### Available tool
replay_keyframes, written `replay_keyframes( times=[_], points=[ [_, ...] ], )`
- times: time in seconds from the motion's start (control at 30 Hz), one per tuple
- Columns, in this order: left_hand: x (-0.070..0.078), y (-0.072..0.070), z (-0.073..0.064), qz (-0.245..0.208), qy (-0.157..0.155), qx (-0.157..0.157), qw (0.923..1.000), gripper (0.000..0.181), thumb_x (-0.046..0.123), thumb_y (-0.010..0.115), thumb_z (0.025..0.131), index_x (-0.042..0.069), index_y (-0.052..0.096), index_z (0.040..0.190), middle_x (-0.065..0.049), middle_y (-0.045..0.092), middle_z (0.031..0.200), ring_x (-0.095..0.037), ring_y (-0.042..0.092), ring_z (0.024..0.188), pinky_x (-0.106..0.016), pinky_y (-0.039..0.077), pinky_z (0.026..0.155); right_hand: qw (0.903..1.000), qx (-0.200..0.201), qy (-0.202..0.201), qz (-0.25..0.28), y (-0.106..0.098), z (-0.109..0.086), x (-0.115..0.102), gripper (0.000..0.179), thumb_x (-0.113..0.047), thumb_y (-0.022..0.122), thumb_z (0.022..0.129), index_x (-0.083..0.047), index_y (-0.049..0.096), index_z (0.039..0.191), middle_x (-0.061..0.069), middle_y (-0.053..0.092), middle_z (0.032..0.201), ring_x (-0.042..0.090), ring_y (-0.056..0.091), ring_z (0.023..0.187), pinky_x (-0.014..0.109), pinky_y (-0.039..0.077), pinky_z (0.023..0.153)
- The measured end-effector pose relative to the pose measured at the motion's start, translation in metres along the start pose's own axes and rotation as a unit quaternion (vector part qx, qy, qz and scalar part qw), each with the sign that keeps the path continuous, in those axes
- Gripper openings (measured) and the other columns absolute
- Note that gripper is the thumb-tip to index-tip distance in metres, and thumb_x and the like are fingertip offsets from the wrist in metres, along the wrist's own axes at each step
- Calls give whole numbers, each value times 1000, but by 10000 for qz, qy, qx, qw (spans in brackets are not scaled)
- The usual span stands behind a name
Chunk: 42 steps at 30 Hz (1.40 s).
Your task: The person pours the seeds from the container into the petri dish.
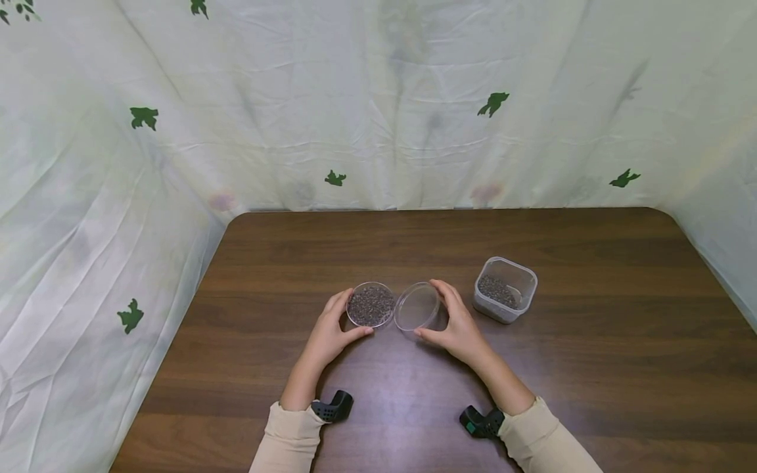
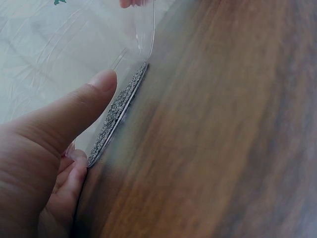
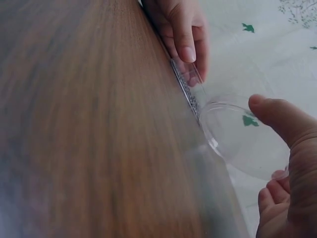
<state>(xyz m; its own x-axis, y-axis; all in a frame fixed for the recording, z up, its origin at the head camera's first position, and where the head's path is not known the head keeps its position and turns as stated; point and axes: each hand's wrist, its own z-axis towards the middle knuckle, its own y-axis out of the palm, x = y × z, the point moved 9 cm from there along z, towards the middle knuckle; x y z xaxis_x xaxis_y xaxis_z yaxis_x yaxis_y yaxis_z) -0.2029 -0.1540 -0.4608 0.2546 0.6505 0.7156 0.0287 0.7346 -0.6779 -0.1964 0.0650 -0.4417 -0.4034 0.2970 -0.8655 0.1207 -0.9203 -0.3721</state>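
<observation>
A clear round petri dish (image 1: 370,304) filled with dark grey granules rests on the table, left of centre in the head view. My left hand (image 1: 331,333) holds it from the left, thumb at the near rim and fingers at the far side. In my right hand (image 1: 463,334), a clear round lid (image 1: 417,307) is gripped by its edge between thumb and fingers. The lid (image 3: 242,136) is tilted, with its left edge beside the dish's right rim; whether the two touch, I cannot tell. Granules (image 2: 119,111) lie in a layer across the dish.
Right of my right hand stands a clear square plastic tub (image 1: 505,289), partly filled with similar dark granules. The brown wooden table (image 1: 621,341) reaches back to a pale cloth (image 1: 355,118) with green leaf-like patches, which hangs behind and at both sides.
</observation>
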Motion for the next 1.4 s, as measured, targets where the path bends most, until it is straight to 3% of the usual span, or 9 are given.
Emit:
replay_keyframes(
  times=[0.07, 0.2, 0.3, 0.53, 0.7, 0.87, 1.4],
  points=[
    [-1, 0, 0, 2, -20, -11, 10000, 85, 30, 80, 66, 1, 38, 134, -18, 39, 131, -31, 39, 119, -45, 32, 97, 10000, -5, -20, 20, -1, 1, -12, 87, -7, 83, 60, 4, 35, 132, 17, 35, 132, 27, 34, 122, 31, 27, 101],
    [-1, 1, 0, -2, -25, -22, 10000, 85, 30, 80, 66, 0, 38, 134, -18, 39, 131, -31, 39, 119, -45, 32, 97, 10000, 15, -41, 67, 0, 3, -14, 86, -9, 83, 61, 4, 35, 132, 16, 35, 132, 26, 34, 122, 34, 27, 101],
    [-1, 1, 0, 4, -14, -19, 10000, 85, 30, 80, 66, 1, 38, 134, -18, 40, 131, -31, 39, 119, -46, 31, 97, 9999, 47, -49, 123, 3, 4, -5, 88, -15, 84, 61, -2, 35, 133, 11, 36, 134, 23, 34, 123, 35, 27, 101],
    [-1, 1, 0, -6, 0, -14, 10000, 85, 30, 80, 66, 1, 38, 134, -18, 40, 131, -30, 39, 119, -46, 31, 97, 9994, 37, 46, 337, 7, 7, -7, 89, -14, 83, 62, -7, 33, 134, 12, 39, 134, 26, 36, 123, 41, 29, 100],
    [-2, 1, 0, -24, -18, -10, 10000, 85, 29, 80, 66, 1, 38, 134, -18, 39, 131, -30, 40, 119, -45, 31, 97, 9989, 2, -37, 458, 7, 10, -30, 86, -5, 81, 62, 3, 33, 132, 22, 39, 132, 36, 38, 119, 46, 29, 99],
    [-1, 1, 0, -16, -8, -8, 10000, 86, 29, 80, 66, 0, 38, 134, -18, 40, 131, -31, 40, 118, -45, 32, 97, 9985, -29, -8, 543, 8, 13, -43, 85, -4, 81, 63, 5, 32, 132, 23, 37, 132, 36, 38, 119, 47, 28, 99],
    [-1, 0, 1, -18, -73, -40, 10000, 85, 30, 79, 66, 0, 38, 134, -18, 40, 131, -30, 39, 119, -45, 31, 98, 9965, -169, -148, 800, 19, 23, -35, 93, -1, 82, 59, 5, 29, 135, 22, 30, 137, 34, 32, 123, 46, 28, 99]
  ],
)
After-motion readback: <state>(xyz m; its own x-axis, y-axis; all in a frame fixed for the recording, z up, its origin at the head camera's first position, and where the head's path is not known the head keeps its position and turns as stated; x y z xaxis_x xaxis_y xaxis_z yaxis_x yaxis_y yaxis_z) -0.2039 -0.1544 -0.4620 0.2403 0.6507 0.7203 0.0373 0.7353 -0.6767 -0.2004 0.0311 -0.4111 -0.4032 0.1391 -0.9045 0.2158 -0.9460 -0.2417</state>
